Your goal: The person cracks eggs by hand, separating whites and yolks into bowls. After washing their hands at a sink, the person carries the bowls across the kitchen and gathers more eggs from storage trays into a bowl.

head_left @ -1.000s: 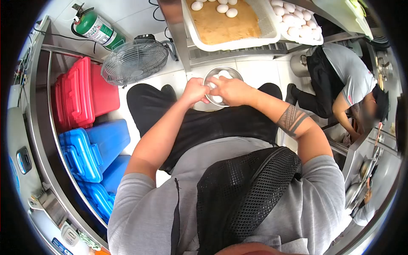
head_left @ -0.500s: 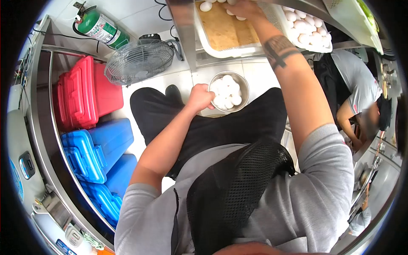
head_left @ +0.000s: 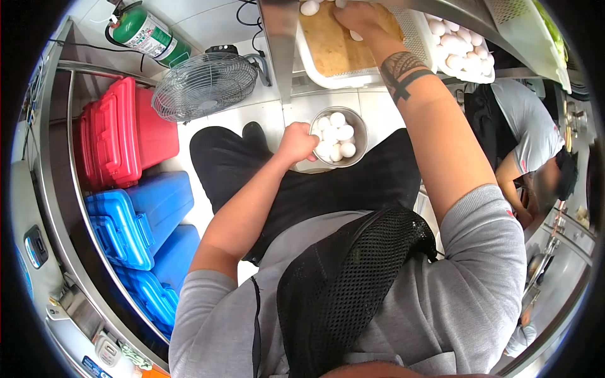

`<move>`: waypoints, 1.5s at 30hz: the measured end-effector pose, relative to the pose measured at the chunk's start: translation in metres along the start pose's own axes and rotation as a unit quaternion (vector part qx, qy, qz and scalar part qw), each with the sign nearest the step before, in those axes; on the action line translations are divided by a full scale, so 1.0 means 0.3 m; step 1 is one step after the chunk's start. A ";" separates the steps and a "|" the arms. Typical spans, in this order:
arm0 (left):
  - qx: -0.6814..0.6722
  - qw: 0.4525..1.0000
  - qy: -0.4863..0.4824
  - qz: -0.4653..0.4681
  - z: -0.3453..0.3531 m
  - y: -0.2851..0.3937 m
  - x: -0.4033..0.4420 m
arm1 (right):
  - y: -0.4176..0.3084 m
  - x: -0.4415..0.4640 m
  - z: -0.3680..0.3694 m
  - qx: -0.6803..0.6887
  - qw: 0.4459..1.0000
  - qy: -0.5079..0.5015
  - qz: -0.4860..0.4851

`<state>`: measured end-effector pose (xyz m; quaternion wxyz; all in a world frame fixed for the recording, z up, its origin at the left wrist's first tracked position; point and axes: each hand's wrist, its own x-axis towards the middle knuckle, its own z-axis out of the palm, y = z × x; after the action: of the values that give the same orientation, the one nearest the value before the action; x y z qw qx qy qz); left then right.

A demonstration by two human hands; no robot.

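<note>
My left hand (head_left: 297, 143) is closed on the rim of a round metal bowl (head_left: 360, 132), held above my lap. Several white eggs (head_left: 345, 132) lie inside the bowl. My right hand (head_left: 359, 19) reaches to the top of the view, over a wooden board (head_left: 328, 50) set in a white perforated basket (head_left: 343, 82). Its fingers curl around white eggs; one egg (head_left: 356, 36) shows below the palm, and another is at the fingertips. The fingertips are partly hidden at the frame edge. Another egg (head_left: 309, 7) sits at the board's far left corner.
A white tray piled with eggs (head_left: 466, 53) stands right of the basket. A fan (head_left: 205, 85) and a green cylinder (head_left: 148, 38) are at the left, above red (head_left: 113, 138) and blue bins (head_left: 120, 220). A co-worker (head_left: 529, 120) bends over at the right.
My right hand has shifted slightly left over the board, and the eggs at it moved along. Eggs in the bowl have changed position. My left hand stays on the bowl. The view has shifted slightly.
</note>
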<state>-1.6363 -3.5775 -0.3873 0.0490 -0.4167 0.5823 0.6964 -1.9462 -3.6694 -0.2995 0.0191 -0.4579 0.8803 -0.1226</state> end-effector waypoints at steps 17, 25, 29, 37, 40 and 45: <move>0.008 1.000 0.017 0.010 0.000 -0.014 -0.010 | 0.009 -0.045 -0.018 -0.022 0.999 0.008 -0.038; -0.007 0.999 0.032 0.004 0.008 -0.052 0.046 | -0.029 -0.093 0.031 -0.074 0.993 -0.011 -0.092; -0.038 0.999 0.028 0.001 0.010 -0.046 0.041 | -0.020 -0.094 0.019 -0.076 0.992 -0.017 -0.099; -0.049 0.999 0.021 0.007 0.000 -0.039 0.042 | 0.174 -0.010 0.016 0.103 0.995 -0.002 0.003; -0.060 0.998 0.022 0.013 0.012 -0.059 0.048 | 0.249 0.026 0.048 0.487 0.852 -0.131 0.144; -0.061 0.998 0.019 -0.001 0.023 -0.052 0.041 | 0.297 -0.078 -0.077 0.723 0.651 -0.229 0.043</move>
<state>-1.6392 -3.5719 -0.4074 0.0129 -0.4324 0.5394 0.7224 -2.0075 -3.5967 -0.2997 0.5500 -0.2746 0.4995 -0.6104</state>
